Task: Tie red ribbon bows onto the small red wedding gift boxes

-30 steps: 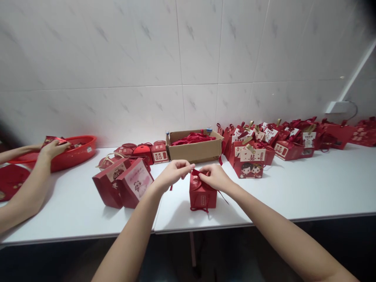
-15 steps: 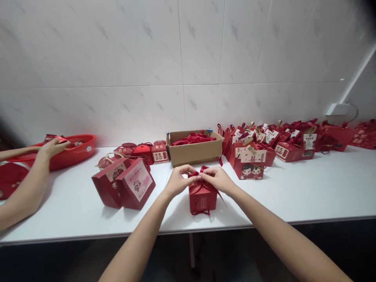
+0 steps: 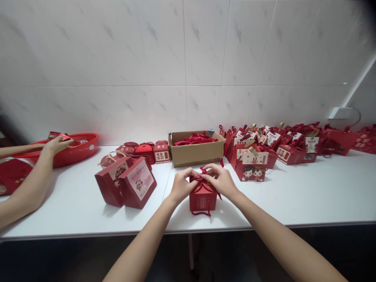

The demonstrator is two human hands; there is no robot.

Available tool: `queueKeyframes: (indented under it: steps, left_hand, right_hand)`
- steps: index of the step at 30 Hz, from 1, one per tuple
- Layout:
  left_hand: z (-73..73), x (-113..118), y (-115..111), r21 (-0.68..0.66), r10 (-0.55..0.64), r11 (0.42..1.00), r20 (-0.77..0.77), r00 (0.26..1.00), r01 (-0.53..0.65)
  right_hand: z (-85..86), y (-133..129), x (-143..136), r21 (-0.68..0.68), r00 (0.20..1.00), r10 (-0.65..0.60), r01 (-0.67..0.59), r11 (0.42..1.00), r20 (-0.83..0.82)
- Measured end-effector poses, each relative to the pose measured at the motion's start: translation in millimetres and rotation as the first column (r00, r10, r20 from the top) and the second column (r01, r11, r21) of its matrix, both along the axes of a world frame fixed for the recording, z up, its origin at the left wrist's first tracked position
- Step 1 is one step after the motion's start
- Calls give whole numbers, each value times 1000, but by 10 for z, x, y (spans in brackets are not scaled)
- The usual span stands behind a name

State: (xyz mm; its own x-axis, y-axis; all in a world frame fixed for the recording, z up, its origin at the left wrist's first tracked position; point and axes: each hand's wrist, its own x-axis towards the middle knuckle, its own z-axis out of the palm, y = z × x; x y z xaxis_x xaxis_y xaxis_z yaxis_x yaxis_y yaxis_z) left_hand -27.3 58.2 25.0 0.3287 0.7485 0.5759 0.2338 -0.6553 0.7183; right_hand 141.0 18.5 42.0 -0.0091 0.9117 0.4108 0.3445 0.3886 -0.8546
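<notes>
A small red gift box (image 3: pixel 202 197) stands upright near the front edge of the white table, a cord handle hanging down its near side. On its top lies a dark red ribbon (image 3: pixel 203 170), looped at the knot. My left hand (image 3: pixel 184 184) pinches the ribbon from the left, thumb against fingertips. From the right, my right hand (image 3: pixel 219 180) pinches it too, its fingertips close to those of the left. One ribbon tail hangs at the box's right side. The fingers partly hide the knot.
Behind the box, a cardboard box (image 3: pixel 197 154) holds red ribbons. Two red house-shaped boxes (image 3: pixel 138 184) stand left, smaller red boxes (image 3: pixel 161 152) behind them. Several decorated gift boxes (image 3: pixel 254 166) crowd the right. At far left, another person's hand (image 3: pixel 55 145) holds a packet over a red basket (image 3: pixel 85 150).
My fingers have shifted slightly on the ribbon, and my right hand's fingers are more arched. The other person's hand stays over the basket. The view has moved a little.
</notes>
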Motion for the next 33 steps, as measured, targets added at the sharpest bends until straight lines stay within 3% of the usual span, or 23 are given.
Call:
queueKeyframes:
  steps: [5,8,16,23,28,33]
  left_hand:
    - [-8,12,7,11,-6,1000,27,1000,6]
    - [-10,21,10,10,-19,1000,30,999,18]
    - [20,22,7,-62,-44,997,34,998,46]
    - [57,58,54,-112,-31,993,60,998,38]
    - [109,-2,-78,-81,41,996,74,996,-35]
    - [150,-54,-231,29,52,998,-153,987,-48]
  right_hand:
    - [16,-18,68,72,968,17,-36,997,250]
    - [9,-5,86,79,954,-32,8,997,299]
    - [-80,112,91,-146,994,81,-69,987,77]
    - [-100,66,74,-207,948,275,-304,930,-160]
    - [-129,14,28,-211,960,197,-238,948,-198]
    - [-128,-36,-20,-189,970,168,-200,961,-175]
